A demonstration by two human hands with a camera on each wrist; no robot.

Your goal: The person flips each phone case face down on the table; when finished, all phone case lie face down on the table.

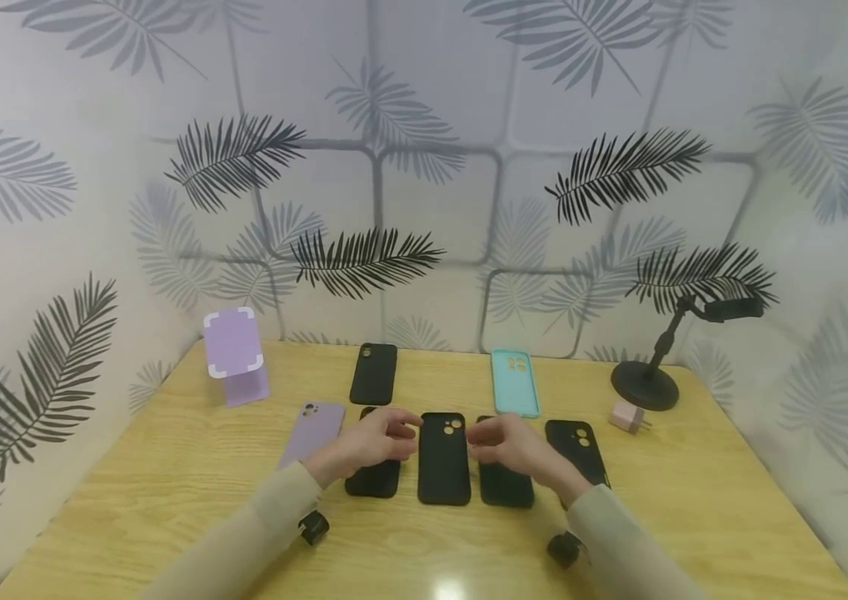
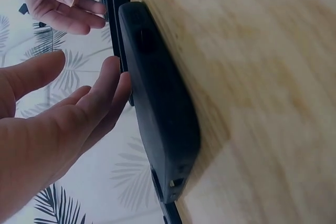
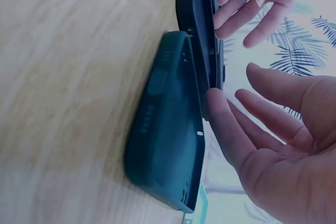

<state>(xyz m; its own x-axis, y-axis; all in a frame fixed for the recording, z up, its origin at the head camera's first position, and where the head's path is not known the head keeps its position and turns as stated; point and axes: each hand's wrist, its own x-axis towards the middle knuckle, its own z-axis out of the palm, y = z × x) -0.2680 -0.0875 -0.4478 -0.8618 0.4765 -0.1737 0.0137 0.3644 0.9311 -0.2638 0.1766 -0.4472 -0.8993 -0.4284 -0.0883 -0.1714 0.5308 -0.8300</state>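
A black phone case lies face up on the wooden table between my two hands, its camera holes at the top right. My left hand hovers over another black phone case, fingers loosely bent and holding nothing. Over a dark green phone case is my right hand, its fingers likewise relaxed with nothing in them. In the right wrist view, the green case shows its raised rim and hollow inside. Whether the fingertips touch any case, I cannot tell.
Around them lie a lilac phone case, a black case behind, a turquoise case and a black case to the right. A lilac stand, a black stand and a pink charger stand farther out.
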